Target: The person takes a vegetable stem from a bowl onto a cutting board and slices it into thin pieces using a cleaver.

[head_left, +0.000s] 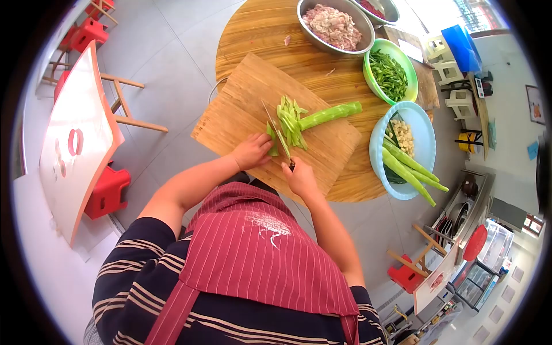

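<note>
My right hand [301, 177] is wrapped round the dark handle of a kitchen knife [279, 131]. Its blade points away from me over a wooden cutting board [236, 103]. Left of the blade, my left hand [253, 150] has its fingers curled onto a piece of peeled celtuce [272, 138], holding it against the board. A heap of sliced celtuce [291, 123] lies just right of the blade. Touching that heap is a longer celtuce stem [330, 114], lying towards the board's right corner.
The board rests on a round wooden table [253, 29]. Along its far and right sides stand a metal bowl [305, 35] of raw meat, a green bowl [411, 86] of cut greens, and a blue basin [426, 123] with garlic and celtuce stems sticking out over its rim.
</note>
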